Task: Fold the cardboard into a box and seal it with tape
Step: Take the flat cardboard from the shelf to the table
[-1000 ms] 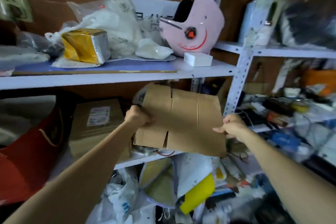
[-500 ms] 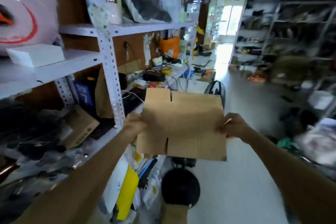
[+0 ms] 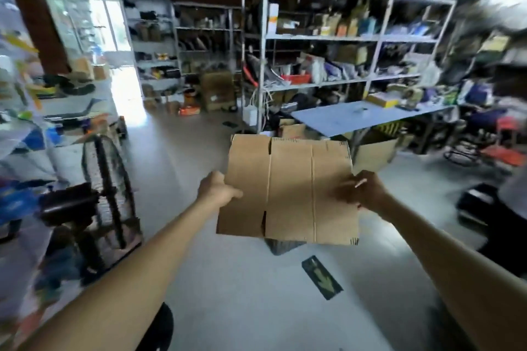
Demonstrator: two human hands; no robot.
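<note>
Flat cardboard up between both hands, unfolded. Left hand pinching its left edge; right hand clamped on the right.

We are holding the cardboard flat in front of us, left hand gripping its left edge, right hand its right. Behind it a table is standing before shelves; a fan is sitting to our left.

Two bare hands, left hand and right hand, hold one flat cardboard sheet. One blue table stands behind, one floor fan to the left, one dark arrow mat on the floor.
</note>
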